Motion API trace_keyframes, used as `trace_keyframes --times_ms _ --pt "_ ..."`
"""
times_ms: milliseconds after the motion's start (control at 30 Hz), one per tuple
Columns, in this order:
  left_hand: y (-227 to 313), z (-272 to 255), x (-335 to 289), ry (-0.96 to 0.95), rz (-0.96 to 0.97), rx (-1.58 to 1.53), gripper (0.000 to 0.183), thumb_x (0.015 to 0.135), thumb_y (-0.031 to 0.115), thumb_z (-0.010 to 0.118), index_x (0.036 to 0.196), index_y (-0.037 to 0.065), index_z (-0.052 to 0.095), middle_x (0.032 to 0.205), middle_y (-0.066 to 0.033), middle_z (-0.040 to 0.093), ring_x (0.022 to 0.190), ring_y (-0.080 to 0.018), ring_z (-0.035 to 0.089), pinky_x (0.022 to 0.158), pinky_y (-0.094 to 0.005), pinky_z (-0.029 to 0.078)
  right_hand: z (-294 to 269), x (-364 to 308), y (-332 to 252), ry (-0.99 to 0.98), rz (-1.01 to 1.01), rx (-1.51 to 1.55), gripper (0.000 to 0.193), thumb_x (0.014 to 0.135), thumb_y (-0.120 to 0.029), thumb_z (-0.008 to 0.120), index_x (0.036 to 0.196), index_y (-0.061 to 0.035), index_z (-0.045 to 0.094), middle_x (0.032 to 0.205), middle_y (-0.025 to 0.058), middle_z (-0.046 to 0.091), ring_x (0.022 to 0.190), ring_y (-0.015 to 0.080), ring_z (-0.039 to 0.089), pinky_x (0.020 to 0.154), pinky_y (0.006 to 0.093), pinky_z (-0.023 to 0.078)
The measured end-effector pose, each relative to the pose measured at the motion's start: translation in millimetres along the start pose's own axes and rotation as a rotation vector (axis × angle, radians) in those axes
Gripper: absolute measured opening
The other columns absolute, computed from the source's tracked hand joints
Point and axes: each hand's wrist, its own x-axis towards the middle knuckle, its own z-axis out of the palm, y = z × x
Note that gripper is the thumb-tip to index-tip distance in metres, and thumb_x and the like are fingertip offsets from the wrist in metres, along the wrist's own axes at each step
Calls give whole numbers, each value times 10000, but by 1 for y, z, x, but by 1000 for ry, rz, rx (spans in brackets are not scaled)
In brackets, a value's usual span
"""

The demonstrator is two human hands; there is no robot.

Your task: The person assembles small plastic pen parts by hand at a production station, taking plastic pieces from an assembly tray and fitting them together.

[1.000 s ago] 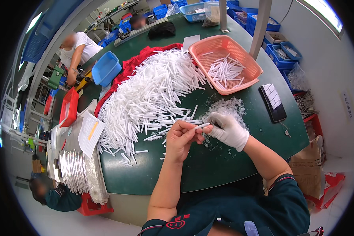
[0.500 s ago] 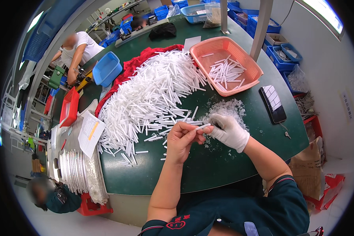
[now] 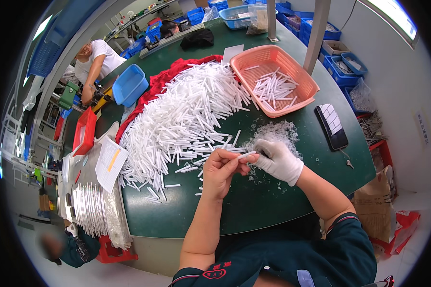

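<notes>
My bare left hand (image 3: 221,168) pinches a short white plastic tube (image 3: 246,155) between thumb and fingers, above the table. My right hand (image 3: 278,161), in a white glove, is closed at the tube's right end, its fingertips meeting those of the left. Just beyond the hands lies a heap of thin clear plastic scraps (image 3: 282,133), partly hidden by the glove. To the left, a large pile of similar white tubes (image 3: 187,110) spreads over a red cloth (image 3: 170,71). Several more tubes lie in a pink-orange plastic basket (image 3: 307,92) beyond the scraps.
The green table (image 3: 177,215) carries a phone (image 3: 331,126) at right. A blue bin (image 3: 130,85), a red bin (image 3: 85,131) and a paper sheet (image 3: 111,165) are at left. A metal post (image 3: 317,36) rises behind the basket. Co-workers sit at left.
My hands and the tube stay almost in place. At the lower left a co-worker has shifted, and a gloved hand of theirs now shows.
</notes>
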Motion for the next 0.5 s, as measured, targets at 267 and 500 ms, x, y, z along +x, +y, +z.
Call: trace_keyframes --times_ms 267,500 --pt "-3 -2 1 -4 0 -2 56 893 11 576 945 4 558 894 -162 666 728 -212 658 673 -335 548 -3 0 -2 -58 -23 -64 377 891 -360 609 793 2 576 574 146 506 511 269 494 515 351 418" --pt "-4 -3 2 33 0 -21 54 886 9 582 934 -2 561 864 -152 664 715 -212 657 677 -337 549 -6 0 -8 -129 4 16 430 897 -403 594 807 17 579 584 154 526 519 241 500 531 349 424"
